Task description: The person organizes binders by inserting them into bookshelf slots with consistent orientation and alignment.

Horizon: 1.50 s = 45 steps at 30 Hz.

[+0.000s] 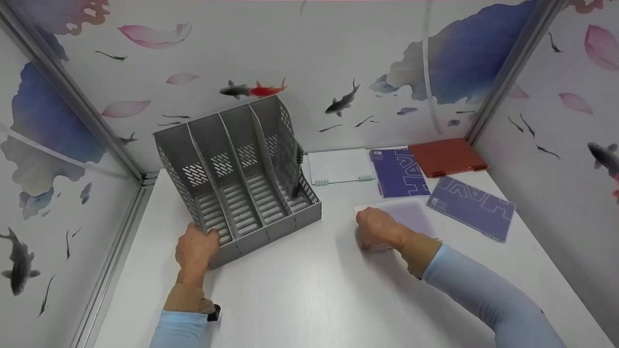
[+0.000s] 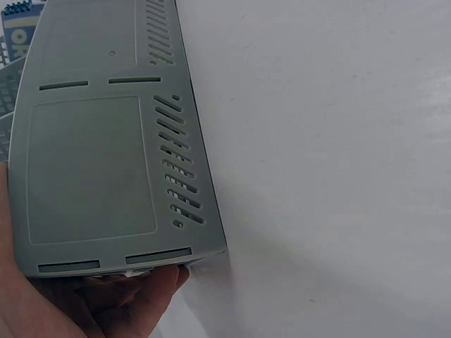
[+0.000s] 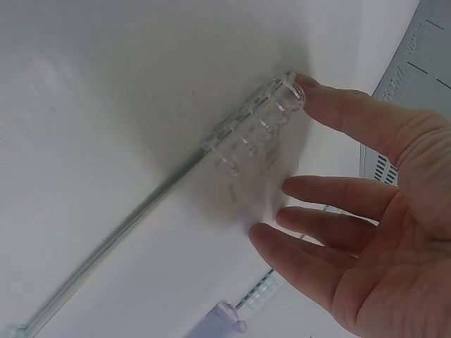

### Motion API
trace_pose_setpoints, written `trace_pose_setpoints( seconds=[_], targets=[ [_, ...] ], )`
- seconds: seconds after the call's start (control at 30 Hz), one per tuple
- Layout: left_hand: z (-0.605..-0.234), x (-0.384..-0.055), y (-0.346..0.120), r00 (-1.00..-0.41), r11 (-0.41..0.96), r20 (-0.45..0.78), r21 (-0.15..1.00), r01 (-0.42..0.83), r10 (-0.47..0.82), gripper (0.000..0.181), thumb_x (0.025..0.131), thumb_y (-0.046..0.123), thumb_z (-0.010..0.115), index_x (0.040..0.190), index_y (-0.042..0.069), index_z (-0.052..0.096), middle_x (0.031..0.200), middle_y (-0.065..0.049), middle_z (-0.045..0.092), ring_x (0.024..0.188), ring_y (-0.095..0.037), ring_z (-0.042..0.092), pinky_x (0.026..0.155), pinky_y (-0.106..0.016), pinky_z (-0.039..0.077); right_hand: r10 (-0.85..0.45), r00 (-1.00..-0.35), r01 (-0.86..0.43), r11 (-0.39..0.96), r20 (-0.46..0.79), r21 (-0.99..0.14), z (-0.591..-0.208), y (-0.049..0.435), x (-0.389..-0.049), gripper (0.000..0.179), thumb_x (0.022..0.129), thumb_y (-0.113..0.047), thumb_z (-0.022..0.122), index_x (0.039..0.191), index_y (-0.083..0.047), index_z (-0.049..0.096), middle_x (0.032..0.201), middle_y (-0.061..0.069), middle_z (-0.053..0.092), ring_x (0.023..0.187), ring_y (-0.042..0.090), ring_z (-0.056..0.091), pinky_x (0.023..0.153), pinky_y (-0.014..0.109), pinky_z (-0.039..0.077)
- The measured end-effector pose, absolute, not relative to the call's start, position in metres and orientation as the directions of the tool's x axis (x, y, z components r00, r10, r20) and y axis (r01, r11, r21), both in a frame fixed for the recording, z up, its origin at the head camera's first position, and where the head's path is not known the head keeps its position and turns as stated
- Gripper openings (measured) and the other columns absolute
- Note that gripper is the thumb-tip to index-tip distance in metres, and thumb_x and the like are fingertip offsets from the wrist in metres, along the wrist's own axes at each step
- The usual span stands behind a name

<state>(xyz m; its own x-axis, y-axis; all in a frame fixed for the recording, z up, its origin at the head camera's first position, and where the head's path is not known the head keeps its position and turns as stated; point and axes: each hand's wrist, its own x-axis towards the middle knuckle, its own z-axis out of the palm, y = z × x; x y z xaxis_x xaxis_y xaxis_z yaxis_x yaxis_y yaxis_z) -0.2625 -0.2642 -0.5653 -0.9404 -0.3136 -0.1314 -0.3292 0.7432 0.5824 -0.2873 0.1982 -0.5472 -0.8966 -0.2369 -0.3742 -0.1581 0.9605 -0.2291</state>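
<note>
A smooth white tabletop [image 1: 300, 299], catching a soft shine near the front, fills the floor of a booth whose white walls [image 1: 309, 43] are printed with black and red koi, pink petals and blue washes of colour; grey metal posts [image 1: 517, 67] run up its corners. On the left of the table, set at an angle, stands a grey plastic file organizer with four compartments and a slotted base [image 1: 280, 229]. A dark spiral-bound notebook [image 1: 288, 166] stands upright in its rightmost compartment. The left hand [image 1: 196, 246] grips the organizer's near left corner, thumb on top and fingers curled around the end. Right of centre, the right hand [image 1: 380, 227] has hold of a pale lilac spiral notebook with clear rings [image 1: 408, 217] at its near left corner, thumb against the rings and the other fingers bent and slightly spread; whether that corner is lifted, I cannot tell. Behind it, along the back wall, lie a white spiral notebook [image 1: 341, 164], a purple notebook with pale outlined lettering [image 1: 399, 171] and a reddish-brown notebook [image 1: 447, 157] in the far right corner. A second purple notebook [image 1: 471, 208] lies slanted near the table's right edge. Light-blue sleeves [image 1: 483, 285] cover both forearms.
</note>
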Motion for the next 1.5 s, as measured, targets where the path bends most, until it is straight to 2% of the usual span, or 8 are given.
trace_pose_setpoints(
  seconds=[0.2,0.57,0.67,0.8,0.93,1.07,1.23,1.5],
  targets=[
    [-0.566,-0.261,-0.264,-0.942,0.748,-0.123,0.58,-0.323,-0.312,0.062,0.102,0.031,0.053,0.144,-0.015,0.056,0.125,-0.037,0.075,0.104,-0.05,0.078,0.079,-0.054,0.061,-0.31,-0.895,-0.248,0.943,-0.321,-0.221,-0.548,0.203,-0.284,0.015,0.08,0.0,0.074,0.095,-0.003,0.072,0.085,0.006,0.059,0.076,0.025,0.05,0.07,0.041,0.045],
    [-0.567,-0.261,-0.264,-0.944,0.755,-0.102,0.576,-0.313,-0.314,0.058,0.101,0.031,0.055,0.138,-0.013,0.059,0.118,-0.036,0.077,0.098,-0.047,0.08,0.074,-0.052,0.06,-0.292,-0.877,-0.195,0.942,-0.38,-0.274,-0.549,0.209,-0.278,0.03,0.092,-0.004,0.075,0.121,0.001,0.071,0.102,0.011,0.068,0.09,0.027,0.062,0.086,0.045,0.056],
    [-0.567,-0.261,-0.265,-0.944,0.756,-0.106,0.573,-0.316,-0.314,0.059,0.101,0.032,0.055,0.14,-0.013,0.058,0.12,-0.036,0.077,0.101,-0.049,0.079,0.077,-0.054,0.06,-0.283,-0.878,-0.169,0.938,-0.387,-0.302,-0.551,0.211,-0.278,0.03,0.096,-0.007,0.075,0.125,0.0,0.072,0.106,0.01,0.071,0.094,0.027,0.063,0.092,0.045,0.058],
    [-0.567,-0.26,-0.264,-0.941,0.756,-0.121,0.568,-0.326,-0.315,0.062,0.102,0.033,0.054,0.143,-0.014,0.056,0.126,-0.037,0.075,0.108,-0.051,0.078,0.083,-0.057,0.061,-0.277,-0.883,-0.137,0.924,-0.379,-0.357,-0.554,0.217,-0.275,0.033,0.095,-0.015,0.083,0.125,-0.003,0.077,0.109,0.008,0.075,0.095,0.025,0.066,0.098,0.047,0.061],
    [-0.566,-0.261,-0.264,-0.94,0.752,-0.13,0.57,-0.332,-0.317,0.065,0.102,0.032,0.053,0.147,-0.015,0.054,0.128,-0.038,0.074,0.11,-0.052,0.077,0.085,-0.058,0.061,-0.289,-0.899,-0.152,0.911,-0.33,-0.383,-0.553,0.231,-0.27,0.048,0.088,-0.021,0.093,0.129,0.0,0.078,0.119,0.013,0.078,0.105,0.029,0.067,0.109,0.054,0.058],
    [-0.565,-0.261,-0.264,-0.94,0.749,-0.132,0.574,-0.331,-0.314,0.066,0.102,0.032,0.054,0.149,-0.016,0.053,0.127,-0.038,0.075,0.107,-0.051,0.078,0.08,-0.055,0.061,-0.282,-0.916,-0.169,0.916,-0.284,-0.364,-0.548,0.252,-0.267,0.058,0.087,-0.023,0.093,0.135,0.004,0.075,0.132,0.021,0.077,0.122,0.039,0.068,0.119,0.06,0.051],
    [-0.565,-0.261,-0.263,-0.942,0.747,-0.132,0.579,-0.325,-0.308,0.067,0.102,0.031,0.054,0.149,-0.017,0.053,0.123,-0.038,0.076,0.101,-0.048,0.08,0.073,-0.049,0.06,-0.217,-0.932,-0.112,0.934,-0.29,-0.341,-0.54,0.285,-0.266,0.06,0.089,-0.021,0.089,0.14,0.003,0.073,0.142,0.026,0.074,0.129,0.045,0.067,0.122,0.065,0.048],
    [-0.563,-0.261,-0.263,-0.941,0.748,-0.137,0.576,-0.331,-0.311,0.069,0.103,0.034,0.055,0.15,-0.016,0.052,0.128,-0.039,0.074,0.109,-0.051,0.078,0.081,-0.055,0.062,-0.188,-0.911,-0.084,0.956,-0.368,-0.28,-0.531,0.334,-0.262,0.064,0.088,-0.009,0.086,0.146,0.006,0.066,0.147,0.034,0.068,0.129,0.05,0.064,0.12,0.07,0.048]
  ],
)
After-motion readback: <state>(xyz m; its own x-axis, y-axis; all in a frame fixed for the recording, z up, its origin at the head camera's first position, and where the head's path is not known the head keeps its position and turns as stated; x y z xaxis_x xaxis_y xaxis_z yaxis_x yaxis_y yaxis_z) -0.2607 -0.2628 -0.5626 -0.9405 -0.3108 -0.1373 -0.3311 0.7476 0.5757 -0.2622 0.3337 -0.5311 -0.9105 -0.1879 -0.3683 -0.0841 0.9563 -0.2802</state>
